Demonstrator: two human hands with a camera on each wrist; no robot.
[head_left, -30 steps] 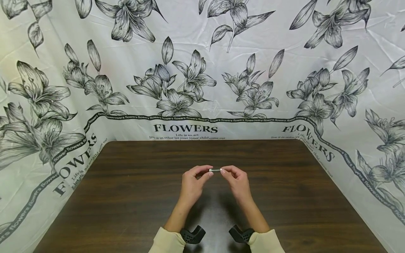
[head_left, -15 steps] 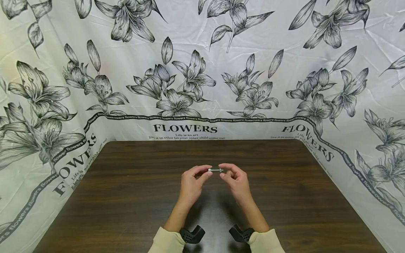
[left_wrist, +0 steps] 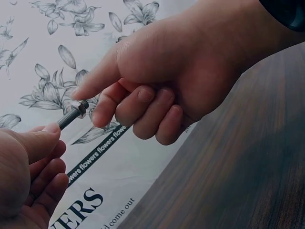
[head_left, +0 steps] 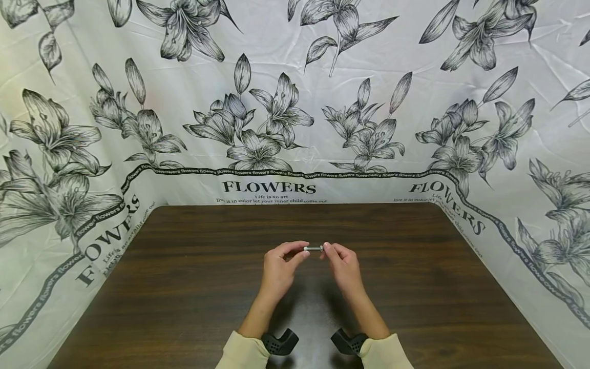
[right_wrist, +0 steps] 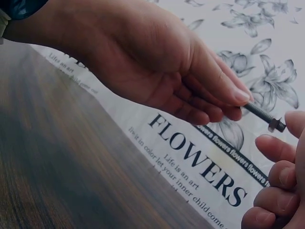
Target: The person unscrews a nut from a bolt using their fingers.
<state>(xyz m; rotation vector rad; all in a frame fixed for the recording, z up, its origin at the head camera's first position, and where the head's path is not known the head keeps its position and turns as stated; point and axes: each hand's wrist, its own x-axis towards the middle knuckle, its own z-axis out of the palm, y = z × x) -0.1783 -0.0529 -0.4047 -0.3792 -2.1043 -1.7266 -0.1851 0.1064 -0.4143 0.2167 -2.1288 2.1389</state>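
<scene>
My left hand [head_left: 278, 269] pinches a grey threaded bolt [left_wrist: 70, 118] between thumb and fingertips, level and raised over the table. One end of the bolt is covered by those fingers. A small hex nut [right_wrist: 275, 125] sits on the threads close to the bolt's free end, with a short piece of thread past it. My right hand [head_left: 348, 271] is at that end: its thumb tip is right by the nut and its index finger lies on the other side, with a gap showing around the nut in the right wrist view. Its other fingers are curled in.
Beneath both hands spreads a dark wood-grain table [head_left: 184, 287]. White cloth [head_left: 318, 138] with printed black flowers and lettering hangs behind it and along its sides. Each wrist wears a black camera mount [head_left: 281, 342], below cream sleeves [head_left: 244, 353].
The right fingers first met at the bolt's end, then spread apart around the nut, and now the thumb has swung forward beside it. The left hand and bolt have barely moved.
</scene>
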